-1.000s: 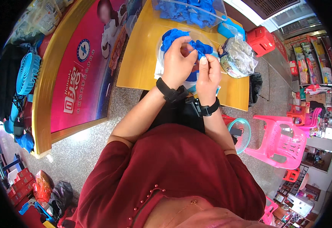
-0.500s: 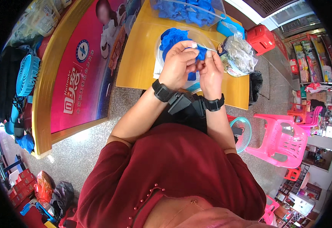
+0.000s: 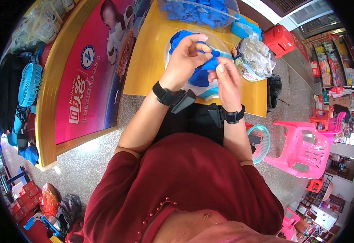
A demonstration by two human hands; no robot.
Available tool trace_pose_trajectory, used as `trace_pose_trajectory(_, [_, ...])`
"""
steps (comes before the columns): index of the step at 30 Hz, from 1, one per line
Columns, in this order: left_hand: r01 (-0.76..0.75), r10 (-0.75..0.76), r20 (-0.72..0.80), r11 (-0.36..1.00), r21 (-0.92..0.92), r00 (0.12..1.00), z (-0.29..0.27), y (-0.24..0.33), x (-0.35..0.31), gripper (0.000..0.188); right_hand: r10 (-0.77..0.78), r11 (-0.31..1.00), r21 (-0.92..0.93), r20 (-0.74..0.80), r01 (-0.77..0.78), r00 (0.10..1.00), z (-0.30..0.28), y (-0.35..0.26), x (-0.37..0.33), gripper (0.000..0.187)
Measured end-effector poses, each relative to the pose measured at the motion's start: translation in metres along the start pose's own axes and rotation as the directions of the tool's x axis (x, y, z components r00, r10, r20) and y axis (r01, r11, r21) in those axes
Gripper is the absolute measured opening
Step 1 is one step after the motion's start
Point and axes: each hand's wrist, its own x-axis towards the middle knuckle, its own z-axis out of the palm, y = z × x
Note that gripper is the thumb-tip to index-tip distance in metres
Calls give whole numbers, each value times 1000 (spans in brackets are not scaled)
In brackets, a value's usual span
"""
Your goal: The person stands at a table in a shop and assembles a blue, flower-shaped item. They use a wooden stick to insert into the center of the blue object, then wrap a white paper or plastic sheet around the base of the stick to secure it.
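Over the table, my left hand pinches a small, soft blue piece, which looks like cloth, between thumb and fingers. My right hand is at that piece's right edge, its thumb and fingertips drawn together. What lies between those right fingertips is too small to make out. Below the hands stands a round clear plastic tub with more bunched blue pieces in it. Part of this heap is hidden by my left hand. A black band with a small box circles each wrist.
A large clear bin of blue pieces stands at the table's far side. To its right are a blue container, a jar with a crumpled plastic bag and a red stool. A pink chair and green basket are right.
My hands have moved apart, the right one down and slightly right. More of the blue piece now shows between them, and the wrists stand wider apart.
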Motion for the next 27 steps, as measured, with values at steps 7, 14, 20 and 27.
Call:
trace_pose_trajectory(7, [48,-35,-172,997,67,984,9,3,1,27,-157,972,-186,-79,141,984,0,8,7,16])
trace_pose_trajectory(14, [105,-100,-145,994,33,984,8,1,-1,13,-54,955,-290,17,56,998,4,11,5,14])
trace_pose_trajectory(20, [173,-160,-133,980,95,978,11,2,-4,11,84,962,-270,118,-50,989,4,3,0,14])
trace_pose_trajectory(27, [259,-263,-5,948,187,965,9,8,-10,16,252,933,-338,365,-125,896,-15,-10,1,15])
